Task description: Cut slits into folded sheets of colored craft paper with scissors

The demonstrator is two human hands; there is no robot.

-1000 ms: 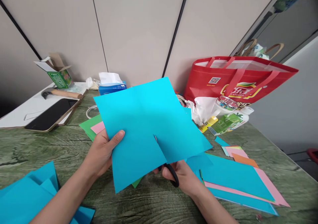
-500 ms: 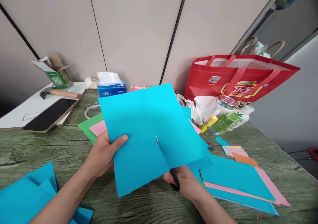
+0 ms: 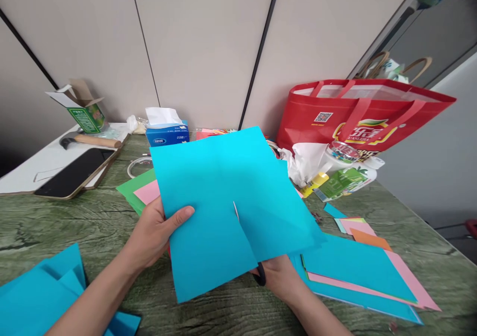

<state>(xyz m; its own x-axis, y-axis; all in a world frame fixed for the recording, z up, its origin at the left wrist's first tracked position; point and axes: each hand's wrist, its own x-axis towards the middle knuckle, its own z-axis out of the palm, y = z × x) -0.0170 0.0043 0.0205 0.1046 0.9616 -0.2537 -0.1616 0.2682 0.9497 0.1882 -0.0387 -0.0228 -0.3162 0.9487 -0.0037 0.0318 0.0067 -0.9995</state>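
A large sheet of bright blue paper is held up over the table, with a slit running from its lower edge to about its middle. My left hand grips the sheet's left side, thumb on the front and fingers behind. Below the paper, my right hand is closed around a pair of scissors; one black handle loop shows. A sliver of blade pokes through the slit's upper end, and the rest of the scissors is hidden behind the paper.
Blue sheets lie at the front left, and a mixed paper stack at the right. A phone and hammer rest on a white board. Behind stand a tissue box, a red bag and a yellow glue stick.
The paper's right part has sunk slightly, covering more of my right hand and the scissor handle. My left hand keeps its hold.
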